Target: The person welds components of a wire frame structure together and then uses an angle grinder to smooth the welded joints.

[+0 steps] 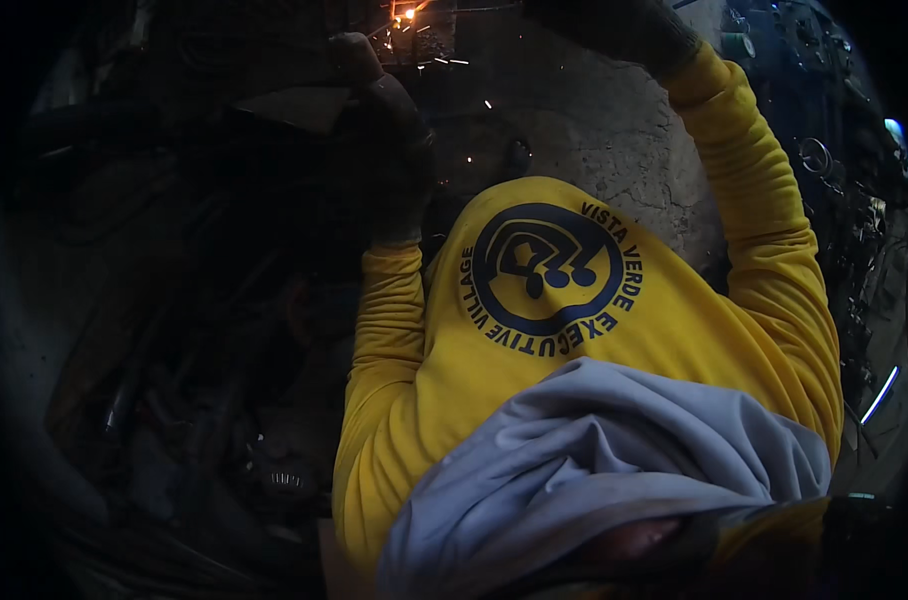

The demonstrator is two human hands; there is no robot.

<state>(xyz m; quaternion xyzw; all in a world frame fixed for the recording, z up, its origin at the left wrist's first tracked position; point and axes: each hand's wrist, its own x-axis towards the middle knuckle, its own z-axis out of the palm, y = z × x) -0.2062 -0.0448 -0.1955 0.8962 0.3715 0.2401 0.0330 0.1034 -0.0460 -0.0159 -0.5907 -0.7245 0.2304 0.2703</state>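
Observation:
A bright orange welding spark (409,14) glows at the top edge, throwing sparks downward. My left hand (356,58), dark and apparently gloved, is closed just left of and below the glow; what it grips is too dark to make out. From the glow a thin welding rod (486,9) runs rightward to my right hand (614,25). That hand wears a dark glove and is partly cut off by the top edge. Its fingers and whatever holds the rod are lost in shadow. Below the spark lies a dark, block-like piece (429,45), lit orange.
Cracked concrete floor (614,140) stretches under my arms. A flat, pale angular sheet (294,108) lies left of my left forearm. Dark clutter and pipe-like pieces (124,400) fill the left side. Along the right stand cluttered metal parts (819,155) and a green cylindrical item (739,45).

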